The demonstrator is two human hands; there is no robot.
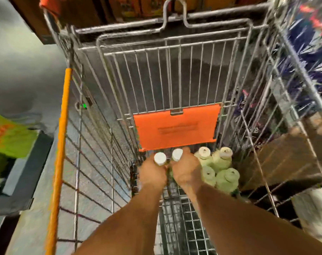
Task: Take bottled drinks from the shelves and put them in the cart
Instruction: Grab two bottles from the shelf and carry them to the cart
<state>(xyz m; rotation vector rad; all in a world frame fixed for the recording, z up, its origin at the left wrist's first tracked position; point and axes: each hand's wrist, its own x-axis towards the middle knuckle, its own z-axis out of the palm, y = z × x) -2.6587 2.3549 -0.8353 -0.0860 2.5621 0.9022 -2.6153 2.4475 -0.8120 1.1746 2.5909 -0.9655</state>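
Two white-capped bottles are held upright deep inside the cart (79, 144), just near of the orange flap (176, 126). The left bottle (159, 158) is gripped by the left hand (153, 173), fingers curled round its body. The right bottle (177, 154) is gripped likewise by the right hand (187, 172). Four green bottles (218, 169) are seen standing just right of the hands, on the cart floor.

Two white-capped bottles (168, 157) stand upright at the cart's (108, 126) centre; four pale green bottles (218, 167) cluster upright at their 3 o'clock.
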